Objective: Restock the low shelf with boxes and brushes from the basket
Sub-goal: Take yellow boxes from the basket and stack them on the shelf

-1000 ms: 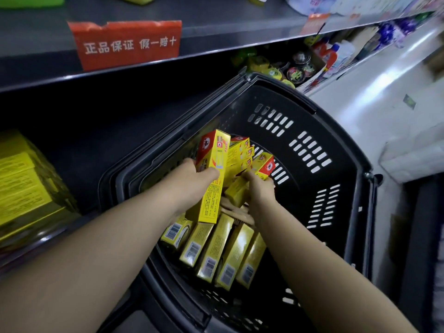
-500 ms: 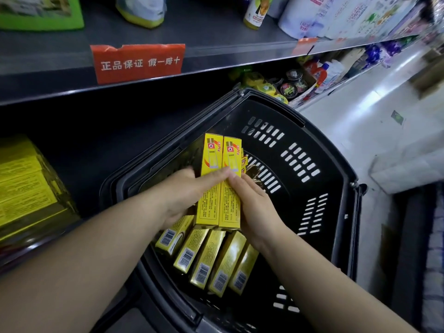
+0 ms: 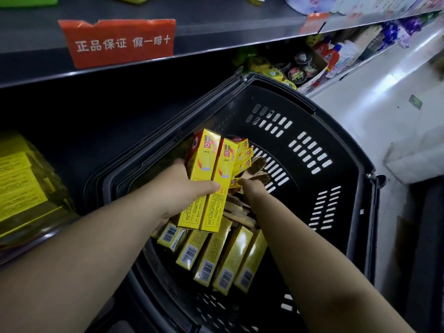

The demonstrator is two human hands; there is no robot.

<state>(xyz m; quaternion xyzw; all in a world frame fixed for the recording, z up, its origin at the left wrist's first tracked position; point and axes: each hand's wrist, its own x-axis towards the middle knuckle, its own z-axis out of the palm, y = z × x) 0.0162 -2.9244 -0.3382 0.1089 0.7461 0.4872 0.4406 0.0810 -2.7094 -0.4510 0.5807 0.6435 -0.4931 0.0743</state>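
A black plastic basket [image 3: 336, 131] sits in front of the low shelf [image 3: 72, 131]. My left hand [image 3: 182, 188] grips two long yellow boxes [image 3: 211, 179] side by side, upright above the basket. My right hand [image 3: 252, 189] reaches deeper in, its fingertips at a small stack of yellow boxes [image 3: 243, 152] beside wooden brushes [image 3: 258, 169]. The held boxes hide most of its fingers. Several more yellow boxes [image 3: 216, 255] lie in a row on the near side of the basket, barcodes towards me.
Yellow cartons [image 3: 21, 183] stand on the low shelf at far left, with dark space between them and the basket. An upper shelf with a red sign [image 3: 120, 42] overhangs. Jars and bottles [image 3: 300, 70] fill the shelf further right. White floor [image 3: 360, 104] lies right.
A second box joined the first in my left hand, which now holds both alone. My right hand left them and reached further into the basket, towards the stacked boxes and brushes.
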